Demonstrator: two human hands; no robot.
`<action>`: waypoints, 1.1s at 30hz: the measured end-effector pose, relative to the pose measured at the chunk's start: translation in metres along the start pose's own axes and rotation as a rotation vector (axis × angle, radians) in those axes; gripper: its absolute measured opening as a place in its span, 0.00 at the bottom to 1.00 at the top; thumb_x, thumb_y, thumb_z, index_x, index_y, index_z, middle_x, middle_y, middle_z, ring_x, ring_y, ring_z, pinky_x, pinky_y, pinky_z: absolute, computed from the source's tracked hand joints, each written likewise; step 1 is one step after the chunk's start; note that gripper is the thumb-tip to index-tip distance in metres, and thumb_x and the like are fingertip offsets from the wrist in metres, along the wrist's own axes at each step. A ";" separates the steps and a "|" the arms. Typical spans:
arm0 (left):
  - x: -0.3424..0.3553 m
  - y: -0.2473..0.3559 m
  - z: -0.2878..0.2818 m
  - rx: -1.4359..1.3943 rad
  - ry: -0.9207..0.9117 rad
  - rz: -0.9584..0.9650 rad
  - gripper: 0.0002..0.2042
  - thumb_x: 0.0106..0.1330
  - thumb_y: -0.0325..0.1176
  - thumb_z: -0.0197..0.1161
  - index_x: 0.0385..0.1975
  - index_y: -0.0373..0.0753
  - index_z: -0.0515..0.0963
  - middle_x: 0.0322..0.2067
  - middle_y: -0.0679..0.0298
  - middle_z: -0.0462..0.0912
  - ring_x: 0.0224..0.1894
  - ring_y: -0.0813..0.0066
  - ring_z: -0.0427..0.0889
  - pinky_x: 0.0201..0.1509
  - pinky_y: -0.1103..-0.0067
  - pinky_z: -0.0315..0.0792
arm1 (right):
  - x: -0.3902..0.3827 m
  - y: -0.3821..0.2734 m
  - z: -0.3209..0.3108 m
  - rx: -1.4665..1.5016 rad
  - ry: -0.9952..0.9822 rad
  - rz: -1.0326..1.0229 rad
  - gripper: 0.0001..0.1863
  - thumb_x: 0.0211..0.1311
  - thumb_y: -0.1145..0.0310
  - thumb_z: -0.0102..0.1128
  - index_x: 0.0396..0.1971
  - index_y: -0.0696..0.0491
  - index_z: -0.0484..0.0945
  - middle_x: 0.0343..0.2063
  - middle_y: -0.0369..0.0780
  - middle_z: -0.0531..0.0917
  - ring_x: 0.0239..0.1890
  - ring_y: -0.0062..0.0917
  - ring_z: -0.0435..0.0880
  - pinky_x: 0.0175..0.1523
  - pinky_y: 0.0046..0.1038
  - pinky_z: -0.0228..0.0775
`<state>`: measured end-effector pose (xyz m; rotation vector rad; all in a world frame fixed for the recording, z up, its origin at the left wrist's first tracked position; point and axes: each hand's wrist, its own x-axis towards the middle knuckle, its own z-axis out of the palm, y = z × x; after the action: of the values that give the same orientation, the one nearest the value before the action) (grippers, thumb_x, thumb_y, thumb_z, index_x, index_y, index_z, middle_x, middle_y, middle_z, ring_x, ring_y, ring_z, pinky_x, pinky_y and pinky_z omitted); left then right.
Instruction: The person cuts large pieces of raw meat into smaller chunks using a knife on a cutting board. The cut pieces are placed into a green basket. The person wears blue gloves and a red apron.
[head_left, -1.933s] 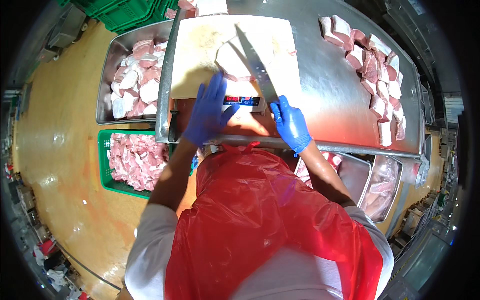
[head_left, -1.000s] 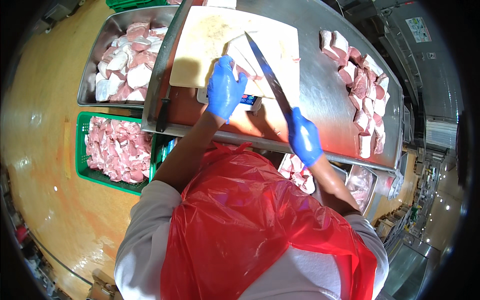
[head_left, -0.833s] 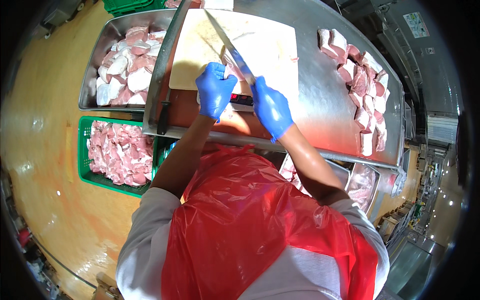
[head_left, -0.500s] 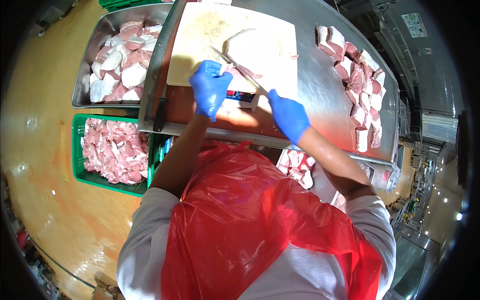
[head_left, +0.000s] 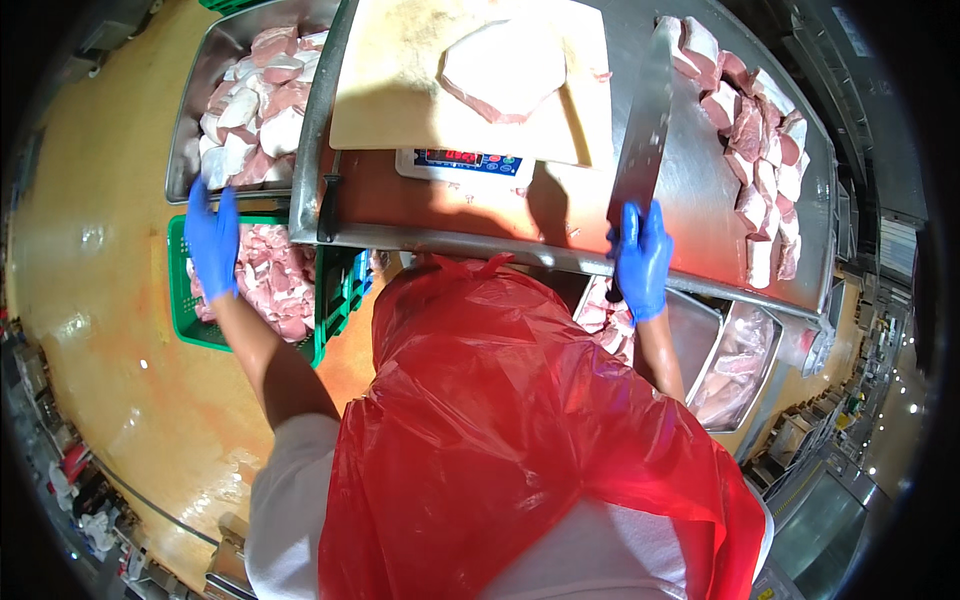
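Where the blue-gloved right hand closes: round the handle of a long steel knife.
Knife's long axis: away from the person, tip forward and slightly rightward, over the metal table.
Blue-gloved left hand: fingers spread, over the green plastic basket.
Cream cutting board: bears a white-topped pink meat slab.

A red-digit display is lit on the white scale, upper centre of the frame. Key markings on its blue panel are too small to read.
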<state>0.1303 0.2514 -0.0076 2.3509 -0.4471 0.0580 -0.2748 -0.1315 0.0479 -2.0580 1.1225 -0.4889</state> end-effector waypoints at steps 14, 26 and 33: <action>0.038 0.324 0.208 0.323 -0.452 0.614 0.51 0.45 0.59 0.75 0.71 0.44 0.63 0.57 0.46 0.76 0.59 0.47 0.77 0.59 0.51 0.71 | 0.023 -0.035 0.006 0.242 0.116 -0.123 0.08 0.75 0.69 0.55 0.45 0.59 0.75 0.21 0.40 0.82 0.18 0.18 0.78 0.23 0.25 0.70; 0.084 0.222 0.160 0.369 -0.369 0.564 0.53 0.38 0.63 0.78 0.71 0.60 0.62 0.59 0.48 0.73 0.60 0.41 0.74 0.59 0.38 0.62 | 0.024 -0.013 0.013 0.216 0.117 0.037 0.13 0.77 0.64 0.52 0.45 0.59 0.75 0.20 0.35 0.77 0.17 0.14 0.72 0.20 0.22 0.68; 0.150 0.227 0.077 0.184 0.363 0.581 0.21 0.58 0.32 0.64 0.54 0.51 0.77 0.62 0.53 0.69 0.69 0.51 0.62 0.63 0.46 0.57 | 0.014 0.012 0.021 0.250 0.162 0.134 0.12 0.78 0.62 0.49 0.43 0.56 0.73 0.17 0.37 0.76 0.13 0.17 0.73 0.17 0.24 0.66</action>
<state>0.1887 0.0019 0.1113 2.2381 -0.9524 0.8110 -0.2611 -0.1385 0.0251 -1.7400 1.2179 -0.7013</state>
